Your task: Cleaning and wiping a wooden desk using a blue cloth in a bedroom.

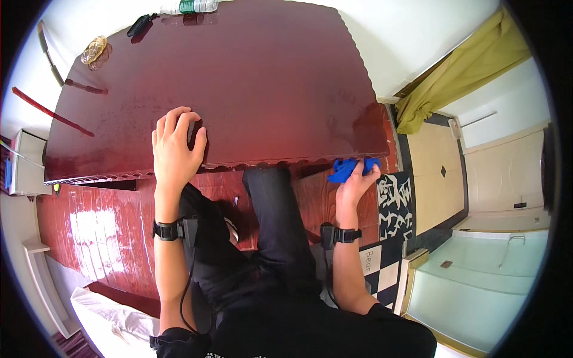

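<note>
My right hand (358,179) grips a crumpled blue cloth (344,170) against the scalloped front edge of a glossy dark-red wooden table (268,89), near its right corner. Part of the cloth is hidden behind my fingers. My left hand (174,138) rests palm down on the tabletop, left of the middle, close to the front edge. Its fingers are bent and the thumb stands apart, with nothing held. The tabletop under my left palm is hidden.
A plastic bottle with a green label (188,6), a black object (141,26) and a gold woven-looking item (94,50) lie along the table's far left side. My knees (268,201) are under the front edge. A wired black band (168,229) circles each forearm.
</note>
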{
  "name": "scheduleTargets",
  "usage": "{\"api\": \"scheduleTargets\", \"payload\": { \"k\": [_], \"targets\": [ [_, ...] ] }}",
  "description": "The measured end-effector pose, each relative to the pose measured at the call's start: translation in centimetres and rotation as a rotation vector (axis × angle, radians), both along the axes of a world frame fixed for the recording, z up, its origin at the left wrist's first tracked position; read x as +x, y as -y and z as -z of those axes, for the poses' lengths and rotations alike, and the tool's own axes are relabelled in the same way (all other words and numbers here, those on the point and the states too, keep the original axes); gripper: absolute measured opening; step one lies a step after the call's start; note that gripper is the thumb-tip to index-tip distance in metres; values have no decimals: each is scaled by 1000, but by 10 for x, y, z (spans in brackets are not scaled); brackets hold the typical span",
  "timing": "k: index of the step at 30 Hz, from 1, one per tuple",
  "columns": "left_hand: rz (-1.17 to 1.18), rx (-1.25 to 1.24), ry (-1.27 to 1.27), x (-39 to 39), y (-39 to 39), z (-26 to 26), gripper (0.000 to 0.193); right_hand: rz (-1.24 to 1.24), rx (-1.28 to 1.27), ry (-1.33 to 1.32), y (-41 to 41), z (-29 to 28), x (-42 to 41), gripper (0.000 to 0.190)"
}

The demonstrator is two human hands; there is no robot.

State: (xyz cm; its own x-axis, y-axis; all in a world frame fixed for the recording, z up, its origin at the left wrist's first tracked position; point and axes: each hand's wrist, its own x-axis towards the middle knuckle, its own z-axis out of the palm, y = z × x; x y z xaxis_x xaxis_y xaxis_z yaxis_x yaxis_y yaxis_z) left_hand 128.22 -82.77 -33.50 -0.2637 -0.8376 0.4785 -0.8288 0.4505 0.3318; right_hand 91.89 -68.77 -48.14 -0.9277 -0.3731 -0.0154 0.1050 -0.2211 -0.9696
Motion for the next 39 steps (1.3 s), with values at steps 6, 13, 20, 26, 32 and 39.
{"api": "scheduleTargets", "payload": {
  "k": [6,13,20,26,32,39],
  "targets": [
    [16,-27,-17,-4,3,4,23,91,269,-471,-7,52,-17,38],
    [6,-10,-27,-1,1,2,23,60,287,-525,-9,28,-23,34],
    [-8,-27,-31,2,1,0,23,78,428,-784,-15,10,-37,35],
    [-23,-17,-68,0,3,-1,22,-119,284,-252,-20,73,-87,37],
    [-45,-7,-55,1,1,2,22,-160,107,110,-21,33,-68,47],
    [-43,0,-60,-3,2,-5,20,-57,169,-109,2,8,-44,34]
  ]
}}
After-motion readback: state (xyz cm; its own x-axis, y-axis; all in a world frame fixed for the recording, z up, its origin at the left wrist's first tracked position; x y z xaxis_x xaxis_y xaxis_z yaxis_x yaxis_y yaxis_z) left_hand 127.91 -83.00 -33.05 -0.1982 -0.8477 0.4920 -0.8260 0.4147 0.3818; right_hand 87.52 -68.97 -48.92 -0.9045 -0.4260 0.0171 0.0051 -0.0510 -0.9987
